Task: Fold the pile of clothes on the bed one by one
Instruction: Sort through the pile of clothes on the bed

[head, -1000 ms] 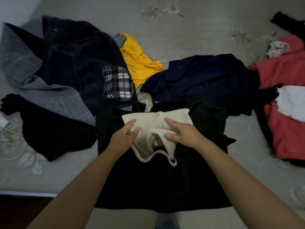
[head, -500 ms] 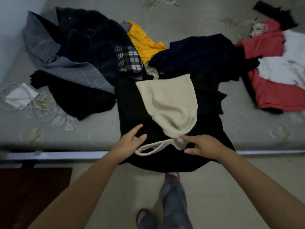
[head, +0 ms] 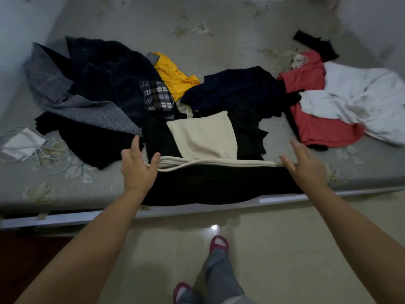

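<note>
Black garment [head: 219, 185] lies flat at the near edge of the bed [head: 153, 25], its lower hem reaching the mattress border above the white bed rail [head: 280, 199]. A cream lining [head: 203, 137] shows on top of it, with a long cream band running left to right across the middle. Left hand [head: 138, 167] sits at the left end of that band, fingers straight and spread, thumb touching the cream edge; nothing pinched. Right hand [head: 304, 165] sits at the right end, fingers extended and loosely spread, fingertips at or just over the fabric; contact cannot be told for sure. Behind the garment, the pile: dark navy coat with grey lining [head: 87, 84] far left, plaid patch [head: 156, 95], yellow garment [head: 175, 75], navy garment [head: 236, 91] centre. To the right, well apart from the hands, red garment [head: 315, 123] under a white garment [head: 359, 102], and a black strip [head: 315, 46] beyond. Bare mattress strip left of the left hand, running to a white mask with cords [head: 19, 143] near the left edge. Another bare strip right of the right hand, up to the red hem. Far half of the bed is open sheet. Person stands on pale tiled floor [head: 285, 249], red slippers [head: 219, 242] visible, arms reaching over the rail.
</note>
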`<state>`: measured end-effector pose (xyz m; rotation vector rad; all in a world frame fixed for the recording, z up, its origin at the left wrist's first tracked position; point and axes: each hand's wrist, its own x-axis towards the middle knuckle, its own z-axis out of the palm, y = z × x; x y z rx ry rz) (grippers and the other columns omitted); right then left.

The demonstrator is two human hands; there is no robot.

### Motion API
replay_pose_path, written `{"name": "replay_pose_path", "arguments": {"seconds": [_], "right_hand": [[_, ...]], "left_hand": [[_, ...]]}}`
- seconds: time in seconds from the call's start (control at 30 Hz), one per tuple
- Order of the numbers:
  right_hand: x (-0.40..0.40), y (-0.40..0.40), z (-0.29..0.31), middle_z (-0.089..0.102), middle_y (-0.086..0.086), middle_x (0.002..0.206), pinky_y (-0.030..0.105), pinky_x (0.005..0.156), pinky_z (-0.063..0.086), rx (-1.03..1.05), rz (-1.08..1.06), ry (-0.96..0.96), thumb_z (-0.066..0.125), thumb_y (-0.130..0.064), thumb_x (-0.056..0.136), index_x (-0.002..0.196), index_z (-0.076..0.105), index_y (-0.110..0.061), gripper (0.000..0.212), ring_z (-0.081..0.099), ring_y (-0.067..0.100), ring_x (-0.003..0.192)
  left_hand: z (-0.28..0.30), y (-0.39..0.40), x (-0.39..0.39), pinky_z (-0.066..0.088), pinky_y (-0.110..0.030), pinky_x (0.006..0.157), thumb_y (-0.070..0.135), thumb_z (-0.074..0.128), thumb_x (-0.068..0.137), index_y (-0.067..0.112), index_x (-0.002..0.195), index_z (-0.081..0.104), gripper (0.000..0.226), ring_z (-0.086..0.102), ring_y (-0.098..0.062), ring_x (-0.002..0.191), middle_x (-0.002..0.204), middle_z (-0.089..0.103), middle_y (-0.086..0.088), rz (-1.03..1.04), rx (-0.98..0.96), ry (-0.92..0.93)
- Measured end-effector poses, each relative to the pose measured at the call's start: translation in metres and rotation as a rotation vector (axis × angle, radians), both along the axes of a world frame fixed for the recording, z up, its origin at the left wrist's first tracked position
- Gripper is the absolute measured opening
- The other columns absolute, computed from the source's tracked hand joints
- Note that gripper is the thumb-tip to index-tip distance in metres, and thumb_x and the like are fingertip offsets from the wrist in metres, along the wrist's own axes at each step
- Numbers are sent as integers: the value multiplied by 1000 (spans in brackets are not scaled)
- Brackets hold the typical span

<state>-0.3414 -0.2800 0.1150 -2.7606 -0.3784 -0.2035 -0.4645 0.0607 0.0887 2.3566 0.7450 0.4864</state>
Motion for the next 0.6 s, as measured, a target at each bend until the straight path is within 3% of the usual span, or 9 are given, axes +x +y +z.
{"name": "replay_pose_path", "arguments": {"seconds": [0.1,0.17,0.3,0.6], "right_hand": [[50,12,15,52,24,128,48,80,44,34,-13,-36,60,-19,87,130,46,2,49,54,40,111],[83,27,19,49,22,132,45,84,41,31,-19,-32,55,-22,90,133,42,-1,49,49,36,118],[160,69,3,47,19,134,44,91,37,30,33,27,51,-26,92,135,40,-3,51,47,34,120],[293,139,-94,47,19,134,41,74,42,-95,117,110,45,-32,94,136,38,-4,51,53,38,108]], "left_hand": [[10,13,37,35,-48,88,46,44,76,-4,137,30,80,40,-43,104,113,40,-36,7,91,44],[10,22,61,33,-50,89,45,55,80,-2,138,30,78,38,-44,107,115,40,-35,39,139,84],[-5,44,123,33,-54,90,40,59,84,8,140,28,72,39,-43,109,120,40,-31,193,177,248],[-94,103,226,32,-53,90,42,50,89,9,140,29,64,40,-43,109,122,41,-29,387,184,390]]}}
